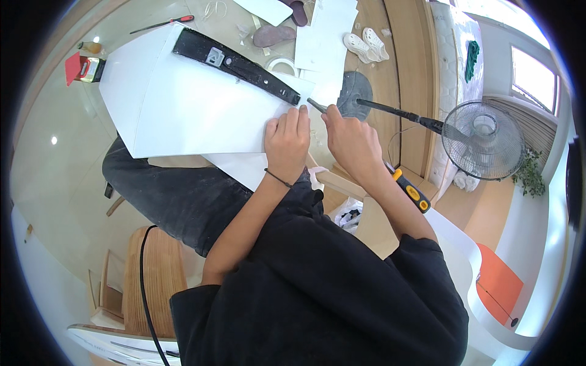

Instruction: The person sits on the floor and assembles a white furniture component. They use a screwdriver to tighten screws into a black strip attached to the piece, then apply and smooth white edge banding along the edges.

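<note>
A large white panel with folded edges rests across my lap. My left hand lies on its right end, fingers side by side and pointing away; its thumb is hidden. Just beyond those fingertips is the end of a black spirit level, which lies slantwise on the panel. My right hand is closed round a slim grey pointed tool. The tool's tip is close to the level's near end; its exact kind cannot be made out.
A standing fan is at the right, its pole reaching to a round grey base. A yellow-and-black handle is beside my right forearm. Beyond the panel lie a red-handled screwdriver, a tape roll and white clogs.
</note>
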Demonstrator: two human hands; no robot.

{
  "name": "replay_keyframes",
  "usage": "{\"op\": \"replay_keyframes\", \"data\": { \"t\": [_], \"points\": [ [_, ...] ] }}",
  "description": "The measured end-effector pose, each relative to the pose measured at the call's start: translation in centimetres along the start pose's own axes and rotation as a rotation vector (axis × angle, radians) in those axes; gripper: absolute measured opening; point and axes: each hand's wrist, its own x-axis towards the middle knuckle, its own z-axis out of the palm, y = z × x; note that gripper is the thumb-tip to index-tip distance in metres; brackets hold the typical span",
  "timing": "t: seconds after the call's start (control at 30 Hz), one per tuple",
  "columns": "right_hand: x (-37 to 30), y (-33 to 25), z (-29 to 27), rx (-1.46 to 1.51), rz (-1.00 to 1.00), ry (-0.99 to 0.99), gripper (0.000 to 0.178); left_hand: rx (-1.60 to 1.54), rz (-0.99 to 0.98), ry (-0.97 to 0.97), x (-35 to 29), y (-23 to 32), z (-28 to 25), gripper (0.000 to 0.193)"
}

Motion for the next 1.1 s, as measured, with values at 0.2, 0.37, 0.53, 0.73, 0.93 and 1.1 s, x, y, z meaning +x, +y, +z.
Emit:
{"op": "replay_keyframes", "data": {
  "t": [0.2, 0.37, 0.53, 0.73, 0.93, 1.1],
  "points": [
    [0.1, 0.0, 0.3, -0.078, -0.031, 0.043, 0.024, -0.054, 0.006, 0.025, 0.0, -0.2, 0.2, 0.021],
    [0.2, -0.2, -0.1, -0.056, -0.063, 0.133, 0.023, -0.041, -0.005, -0.086, -0.6, -0.1, -0.2, 0.028],
    [-0.5, 0.0, 0.2, -0.072, -0.005, 0.002, 0.022, -0.013, 0.025, -0.038, -0.6, -0.4, 0.3, 0.026],
    [-0.1, 0.1, 0.7, -0.041, 0.011, 0.031, 0.023, -0.033, 0.007, -0.064, -0.7, -0.3, 0.4, 0.023],
    [0.1, -0.3, 0.7, -0.021, 0.011, 0.035, 0.024, -0.034, 0.011, -0.032, -0.5, -0.3, 0.5, 0.021],
    [-0.1, -0.4, 1.2, -0.025, 0.005, 0.057, 0.024, -0.009, 0.016, -0.035, -0.5, -0.3, 0.8, 0.021]
  ]
}}
